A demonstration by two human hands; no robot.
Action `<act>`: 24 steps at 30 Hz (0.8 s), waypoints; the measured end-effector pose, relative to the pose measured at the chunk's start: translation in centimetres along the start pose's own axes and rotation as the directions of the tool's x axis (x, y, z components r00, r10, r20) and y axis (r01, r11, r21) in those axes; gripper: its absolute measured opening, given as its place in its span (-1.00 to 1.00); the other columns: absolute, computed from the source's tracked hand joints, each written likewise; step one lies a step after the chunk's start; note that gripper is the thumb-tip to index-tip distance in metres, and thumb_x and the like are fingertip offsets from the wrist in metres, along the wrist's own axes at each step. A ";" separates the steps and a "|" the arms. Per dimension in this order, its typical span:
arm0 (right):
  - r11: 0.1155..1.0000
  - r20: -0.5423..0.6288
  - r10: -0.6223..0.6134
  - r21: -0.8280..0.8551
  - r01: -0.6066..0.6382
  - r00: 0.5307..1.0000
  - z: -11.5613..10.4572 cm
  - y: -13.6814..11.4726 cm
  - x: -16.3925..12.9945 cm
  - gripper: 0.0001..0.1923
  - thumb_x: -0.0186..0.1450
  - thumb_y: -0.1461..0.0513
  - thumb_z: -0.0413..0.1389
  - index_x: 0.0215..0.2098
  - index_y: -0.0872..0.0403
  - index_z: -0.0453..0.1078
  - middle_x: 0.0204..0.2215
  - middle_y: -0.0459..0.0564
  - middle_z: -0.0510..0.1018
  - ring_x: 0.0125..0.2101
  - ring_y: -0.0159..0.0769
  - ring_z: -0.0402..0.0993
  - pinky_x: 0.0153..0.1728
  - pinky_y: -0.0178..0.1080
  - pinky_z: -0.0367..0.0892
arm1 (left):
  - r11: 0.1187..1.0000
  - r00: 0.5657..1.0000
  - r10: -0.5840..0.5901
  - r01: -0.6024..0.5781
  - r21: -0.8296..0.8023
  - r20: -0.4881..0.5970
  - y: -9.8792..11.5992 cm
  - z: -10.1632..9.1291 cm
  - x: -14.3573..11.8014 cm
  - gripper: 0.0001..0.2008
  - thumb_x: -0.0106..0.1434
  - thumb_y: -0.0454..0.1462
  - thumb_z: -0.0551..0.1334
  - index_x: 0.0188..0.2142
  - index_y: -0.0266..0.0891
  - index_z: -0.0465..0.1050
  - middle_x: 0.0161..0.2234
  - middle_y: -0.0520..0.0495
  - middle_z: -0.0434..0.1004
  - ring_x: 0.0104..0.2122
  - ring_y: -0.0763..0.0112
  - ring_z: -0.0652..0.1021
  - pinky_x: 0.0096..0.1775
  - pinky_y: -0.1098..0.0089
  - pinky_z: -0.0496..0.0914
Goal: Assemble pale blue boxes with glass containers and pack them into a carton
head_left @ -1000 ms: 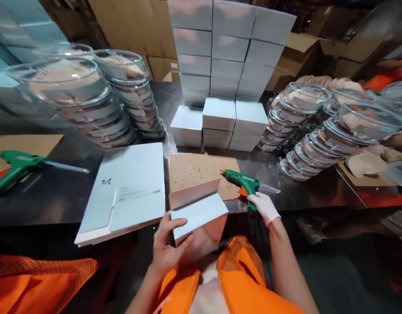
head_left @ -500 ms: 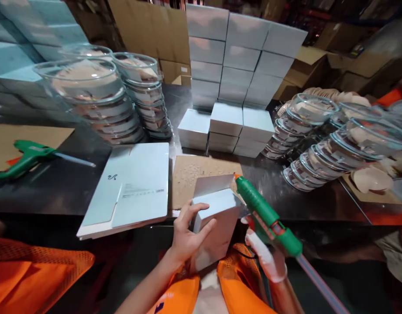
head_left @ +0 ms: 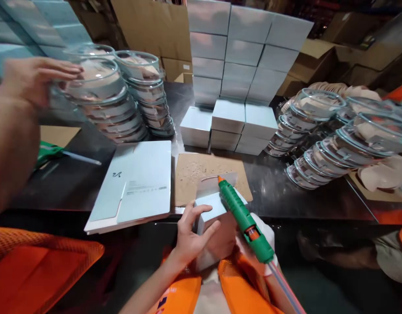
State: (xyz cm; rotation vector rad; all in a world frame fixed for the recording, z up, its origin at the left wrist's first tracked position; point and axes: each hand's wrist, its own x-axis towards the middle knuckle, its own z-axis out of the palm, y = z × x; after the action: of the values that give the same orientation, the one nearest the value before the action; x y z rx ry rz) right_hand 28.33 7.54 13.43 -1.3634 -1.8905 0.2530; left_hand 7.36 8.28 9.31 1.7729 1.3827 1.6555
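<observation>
My left hand grips a white carton by its side, thumb and fingers pressed round an upper corner. The carton stands tilted at the table's front edge, and its flap is raised at the far side. My gloved right hand is closed round a green glue gun, which hides part of the grip. The gun's orange nozzle meets the flap, near a thin line of glue along its upper edge. Under the flap lies a brown cardboard sheet with dried glue specks.
Flattened cartons lie at left. White boxes are stacked behind. Glass bowls stand in piles at left and right. A co-worker's hand touches the left pile. Another green glue gun lies there, partly hidden.
My right hand has moved the glue gun left along the flap, and a glue line now shows there. A co-worker's arm has come in from the left to the glass bowls.
</observation>
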 end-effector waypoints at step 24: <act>0.533 0.231 0.763 0.303 -0.790 0.603 -0.3 9.0 6.4 -0.58 0.17 -0.07 0.39 -0.58 0.03 0.45 -0.71 -0.11 0.48 -0.60 -0.30 0.46 -0.52 -0.31 0.38 | 0.967 0.984 -0.170 0.155 -0.203 -0.056 -2.8 -1.6 -0.7 -0.69 0.27 0.00 0.44 -0.14 -0.11 0.59 -0.19 -0.05 0.67 -0.07 0.19 0.62 0.00 0.28 0.46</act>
State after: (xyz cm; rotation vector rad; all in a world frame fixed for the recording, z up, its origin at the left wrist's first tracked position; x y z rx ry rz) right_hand 34.21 16.69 11.57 -1.8487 -1.0423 1.0768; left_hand 4.94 8.40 7.13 1.4622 1.3052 1.7181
